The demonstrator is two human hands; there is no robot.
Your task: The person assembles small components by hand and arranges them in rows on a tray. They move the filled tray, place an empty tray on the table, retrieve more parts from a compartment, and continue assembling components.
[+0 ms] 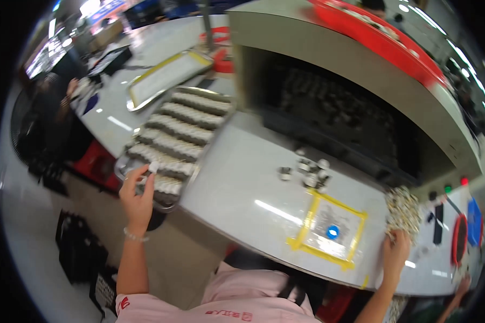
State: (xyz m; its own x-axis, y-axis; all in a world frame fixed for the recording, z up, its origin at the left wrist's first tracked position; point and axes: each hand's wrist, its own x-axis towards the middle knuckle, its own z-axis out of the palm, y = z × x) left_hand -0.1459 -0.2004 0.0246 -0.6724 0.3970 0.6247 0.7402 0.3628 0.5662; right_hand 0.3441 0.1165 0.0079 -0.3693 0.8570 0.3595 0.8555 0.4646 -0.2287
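My left hand [137,196] is at the near left corner of a metal tray [196,169]. Its thumb and fingertips pinch a small white piece [154,167]. Rows of small white pieces [172,141] stand closely packed across the tray. Far to the right, my right hand [396,248] touches the near edge of a heap of small pale parts [403,210]. Its fingers are drawn together, and what is between them is hidden. A yellow-taped square [328,229] with a round blue object [332,232] lies between my hands, nearer the right one.
Loose white-and-dark pieces [311,171] lie before a dark opening holding more pieces, under a pale housing [307,40]. A red tray [377,32] sits on top. Behind the filled tray is a yellow-edged tray [170,78]. Other people work at far left and right.
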